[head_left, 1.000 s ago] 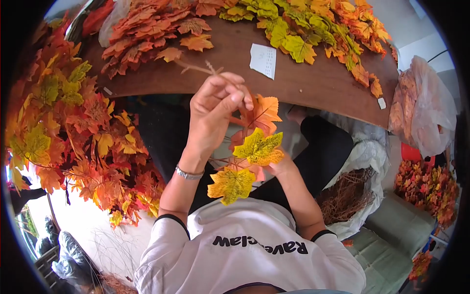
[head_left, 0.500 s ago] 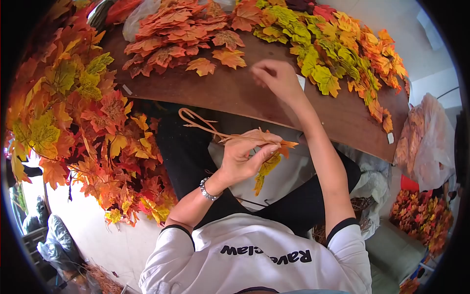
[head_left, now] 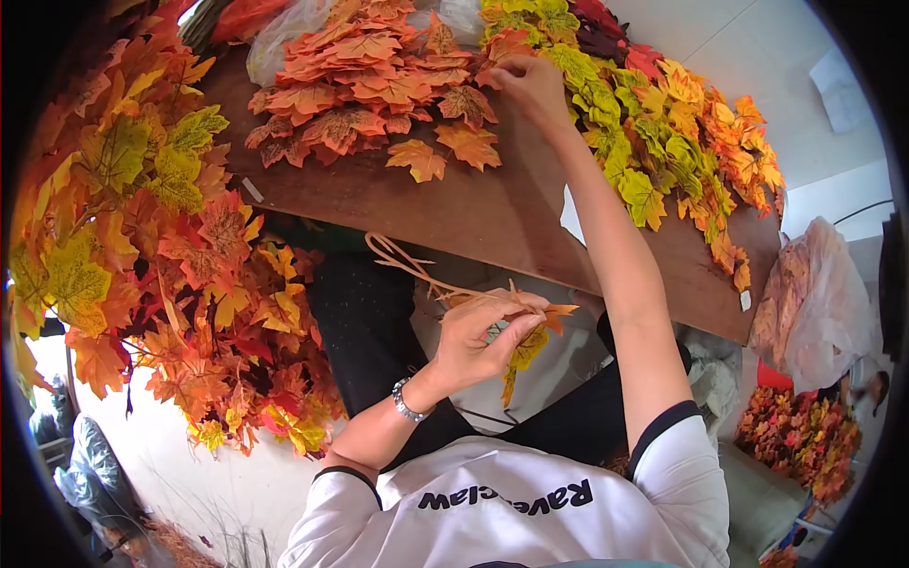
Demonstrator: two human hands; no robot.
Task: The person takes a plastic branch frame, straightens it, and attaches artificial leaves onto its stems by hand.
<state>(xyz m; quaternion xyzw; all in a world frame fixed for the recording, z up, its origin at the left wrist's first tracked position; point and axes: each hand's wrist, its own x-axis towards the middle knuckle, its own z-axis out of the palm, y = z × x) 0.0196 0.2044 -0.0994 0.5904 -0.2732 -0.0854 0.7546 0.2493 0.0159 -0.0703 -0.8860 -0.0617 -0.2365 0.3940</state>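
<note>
Over my lap, my left hand (head_left: 483, 336) pinches a tan artificial stem (head_left: 417, 268) whose looped, branching end points up and left. An orange and a yellow artificial leaf (head_left: 526, 350) stick out past its thumb and fingers. My right hand (head_left: 533, 87) is stretched across the brown board, its fingertips closed on the edge of an orange artificial maple leaf (head_left: 504, 51). That leaf lies between the orange leaf pile (head_left: 365, 80) and the yellow-green leaf pile (head_left: 606, 114). Two loose orange leaves (head_left: 417, 159) lie in front of the orange pile.
The brown board (head_left: 379, 199) spans my knees. A large bunch of autumn leaves (head_left: 189, 246) hangs at the left. Orange-yellow leaves (head_left: 729, 142) line the board's right side. A clear plastic bag (head_left: 819, 303) and a multicoloured leaf bunch (head_left: 800, 435) are at the right.
My right hand has moved forward, away from me, from above the bare board to the orange leaf at the pile's edge. My left hand still holds the stem over my lap.
</note>
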